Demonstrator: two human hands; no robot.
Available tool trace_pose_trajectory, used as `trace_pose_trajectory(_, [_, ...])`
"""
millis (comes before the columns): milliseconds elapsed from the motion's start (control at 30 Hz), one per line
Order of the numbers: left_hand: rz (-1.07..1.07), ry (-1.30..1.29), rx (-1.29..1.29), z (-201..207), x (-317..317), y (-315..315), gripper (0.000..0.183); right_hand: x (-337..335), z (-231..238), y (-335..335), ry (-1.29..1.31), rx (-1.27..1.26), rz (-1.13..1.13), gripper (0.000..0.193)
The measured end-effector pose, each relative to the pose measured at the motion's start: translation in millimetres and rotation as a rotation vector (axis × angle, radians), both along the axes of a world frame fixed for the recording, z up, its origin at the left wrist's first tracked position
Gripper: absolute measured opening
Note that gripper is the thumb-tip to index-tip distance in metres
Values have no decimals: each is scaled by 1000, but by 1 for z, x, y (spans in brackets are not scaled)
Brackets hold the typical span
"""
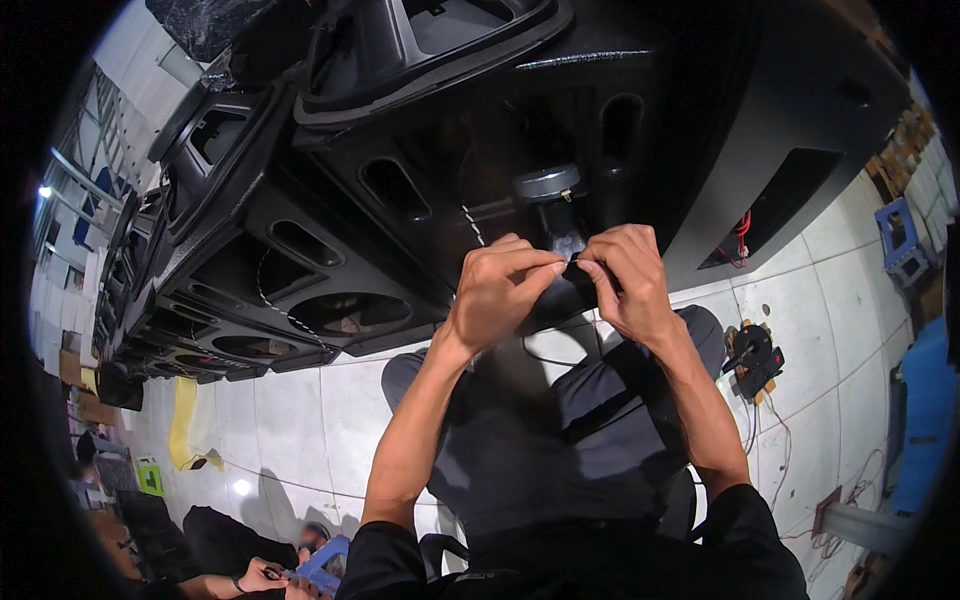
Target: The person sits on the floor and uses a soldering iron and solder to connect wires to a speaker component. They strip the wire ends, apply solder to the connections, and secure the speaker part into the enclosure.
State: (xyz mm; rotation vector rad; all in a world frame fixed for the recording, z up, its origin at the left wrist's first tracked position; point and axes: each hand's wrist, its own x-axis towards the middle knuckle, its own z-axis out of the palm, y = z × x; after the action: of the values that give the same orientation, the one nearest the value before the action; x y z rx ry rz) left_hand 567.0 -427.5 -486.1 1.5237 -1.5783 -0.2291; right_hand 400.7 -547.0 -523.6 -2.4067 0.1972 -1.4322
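My left hand (pixel 505 290) and my right hand (pixel 632 280) meet close together in front of a black speaker cabinet (pixel 480 150). Thumb and forefinger of each are pinched, and a thin wire (pixel 571 261) spans the small gap between the fingertips. A twisted black-and-white wire (pixel 472 224) comes down the cabinet and passes behind my left hand. Just above my fingers sits a round silver-topped speaker driver (pixel 548 183) with a small terminal on its side. Part of its body is hidden in the dark opening.
More black cabinets (pixel 300 270) with oval cutouts run off to the left. Red wire (pixel 742 228) hangs in an opening on the right. A black tool or reel (pixel 754 358) lies on the tiled floor (pixel 810 330). At lower left another person's hands (pixel 265 578) work near a blue stool (pixel 325 568).
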Motion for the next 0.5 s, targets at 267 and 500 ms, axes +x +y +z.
trace_pose_trajectory(267, [83,-29,-66,-10,-11,0,12,6,-4,7,-21,284,-51,6])
trace_pose_trajectory(500, [188,-13,-107,3,-2,-15,13,18,4,-8,54,603,39,9])
